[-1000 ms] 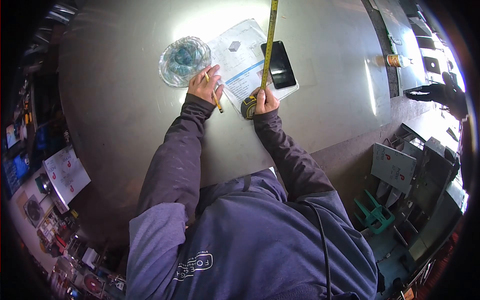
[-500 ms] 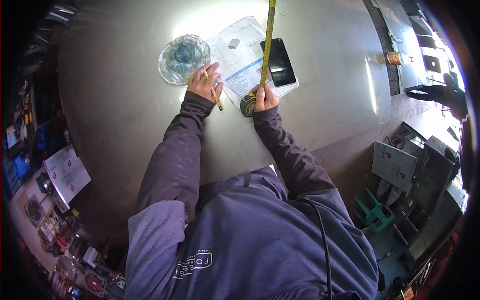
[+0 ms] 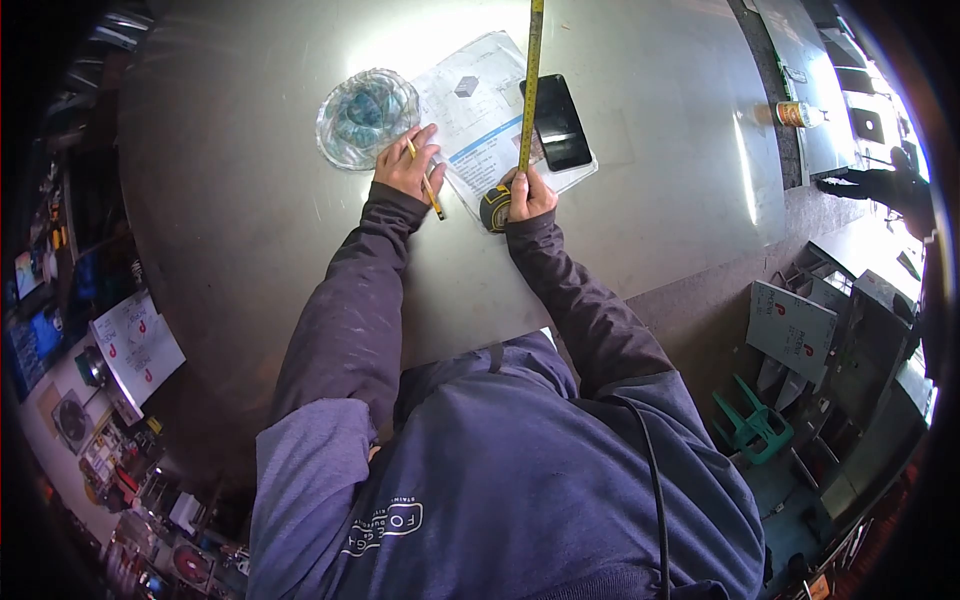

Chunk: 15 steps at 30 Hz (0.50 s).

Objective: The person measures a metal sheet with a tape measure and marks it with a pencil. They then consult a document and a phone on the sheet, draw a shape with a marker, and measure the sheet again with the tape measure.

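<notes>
My right hand [image 3: 531,196] grips a black and yellow tape measure [image 3: 495,209]. Its yellow blade [image 3: 531,90] is pulled out and runs away from me past the top of the view. In my left hand [image 3: 408,168] a yellow pencil [image 3: 426,181] lies between the fingers, and the fingertips rest at the left edge of the printed drawing sheets [image 3: 440,90]. A black phone [image 3: 562,122] lies on the sheets, just right of the blade. Beyond my left hand stands a round, clear, crinkled dish-like thing [image 3: 368,118] with a bluish-green middle.
The broad metal sheet [image 3: 680,180] under everything is shiny. To the right are a labelled bottle [image 3: 797,115], a green plastic stool [image 3: 756,425] and film-covered panels [image 3: 791,322]. A person in dark clothes [image 3: 893,190] is at the far right. Tools and shelves crowd the lower left.
The tape blade has shifted slightly to the left at its far end. Both hands keep nearly the same places and grips.
</notes>
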Each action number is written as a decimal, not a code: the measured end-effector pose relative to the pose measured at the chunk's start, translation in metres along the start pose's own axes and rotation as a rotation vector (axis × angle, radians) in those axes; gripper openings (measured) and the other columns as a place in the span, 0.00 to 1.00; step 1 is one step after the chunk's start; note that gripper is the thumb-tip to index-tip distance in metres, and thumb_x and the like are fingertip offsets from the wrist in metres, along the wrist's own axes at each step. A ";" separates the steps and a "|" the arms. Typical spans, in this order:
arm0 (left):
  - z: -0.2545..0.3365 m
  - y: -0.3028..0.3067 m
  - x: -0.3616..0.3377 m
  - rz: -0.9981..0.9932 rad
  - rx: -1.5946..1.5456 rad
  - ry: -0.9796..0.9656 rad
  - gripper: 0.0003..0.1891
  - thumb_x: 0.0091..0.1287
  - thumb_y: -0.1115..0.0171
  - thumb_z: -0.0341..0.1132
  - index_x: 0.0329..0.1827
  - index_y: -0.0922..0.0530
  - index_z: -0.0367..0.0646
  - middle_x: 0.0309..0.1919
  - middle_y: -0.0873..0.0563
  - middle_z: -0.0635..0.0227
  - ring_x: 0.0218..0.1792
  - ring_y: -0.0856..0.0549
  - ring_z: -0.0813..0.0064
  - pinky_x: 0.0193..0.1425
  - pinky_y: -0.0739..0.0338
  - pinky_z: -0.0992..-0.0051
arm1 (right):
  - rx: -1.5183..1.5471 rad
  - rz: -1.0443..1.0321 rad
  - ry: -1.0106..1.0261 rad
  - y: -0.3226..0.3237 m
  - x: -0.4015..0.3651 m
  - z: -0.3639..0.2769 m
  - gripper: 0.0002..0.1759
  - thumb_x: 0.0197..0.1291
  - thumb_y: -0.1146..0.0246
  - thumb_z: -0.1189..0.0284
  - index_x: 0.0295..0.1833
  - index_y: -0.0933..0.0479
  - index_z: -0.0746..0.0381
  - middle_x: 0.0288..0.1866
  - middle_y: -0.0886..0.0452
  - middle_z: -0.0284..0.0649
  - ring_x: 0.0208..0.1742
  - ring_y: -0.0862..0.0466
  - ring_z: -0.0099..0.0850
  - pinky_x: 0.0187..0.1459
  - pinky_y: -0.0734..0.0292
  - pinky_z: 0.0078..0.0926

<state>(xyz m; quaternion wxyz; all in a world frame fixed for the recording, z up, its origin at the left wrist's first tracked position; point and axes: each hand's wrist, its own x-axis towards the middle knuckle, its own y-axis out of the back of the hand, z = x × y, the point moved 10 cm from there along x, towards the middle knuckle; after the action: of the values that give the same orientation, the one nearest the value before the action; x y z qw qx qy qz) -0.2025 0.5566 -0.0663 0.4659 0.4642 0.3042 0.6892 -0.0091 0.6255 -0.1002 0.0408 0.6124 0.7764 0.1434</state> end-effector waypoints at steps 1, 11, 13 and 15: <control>0.001 0.001 0.000 0.000 0.001 0.000 0.15 0.57 0.34 0.34 0.48 0.23 0.47 0.64 0.22 0.69 0.64 0.25 0.60 0.63 0.32 0.60 | 0.001 -0.008 -0.005 0.000 0.000 0.000 0.12 0.66 0.48 0.71 0.33 0.24 0.66 0.23 0.20 0.47 0.24 0.18 0.41 0.31 0.25 0.34; 0.001 0.003 0.002 -0.020 -0.003 0.022 0.15 0.58 0.35 0.35 0.48 0.23 0.47 0.64 0.22 0.69 0.64 0.26 0.61 0.64 0.33 0.60 | 0.042 -0.049 0.003 -0.004 0.001 -0.001 0.12 0.66 0.50 0.72 0.33 0.26 0.66 0.24 0.19 0.46 0.25 0.18 0.41 0.32 0.24 0.33; 0.001 0.002 0.002 -0.025 -0.004 0.033 0.15 0.58 0.35 0.35 0.48 0.23 0.47 0.64 0.22 0.69 0.64 0.26 0.61 0.64 0.33 0.60 | 0.036 -0.068 -0.003 -0.004 0.001 -0.001 0.13 0.66 0.50 0.71 0.32 0.27 0.67 0.25 0.19 0.46 0.25 0.18 0.41 0.32 0.25 0.33; -0.001 -0.002 0.002 -0.025 -0.002 0.028 0.14 0.58 0.35 0.34 0.47 0.23 0.47 0.63 0.22 0.69 0.64 0.26 0.61 0.63 0.32 0.60 | 0.053 -0.082 0.025 -0.005 0.005 -0.001 0.13 0.67 0.51 0.71 0.32 0.27 0.67 0.25 0.20 0.46 0.25 0.19 0.41 0.32 0.25 0.34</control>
<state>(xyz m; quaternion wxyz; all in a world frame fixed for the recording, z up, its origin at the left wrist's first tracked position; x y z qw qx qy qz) -0.2035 0.5590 -0.0674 0.4705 0.4504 0.3158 0.6899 -0.0157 0.6293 -0.1002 0.0210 0.5789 0.8049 0.1287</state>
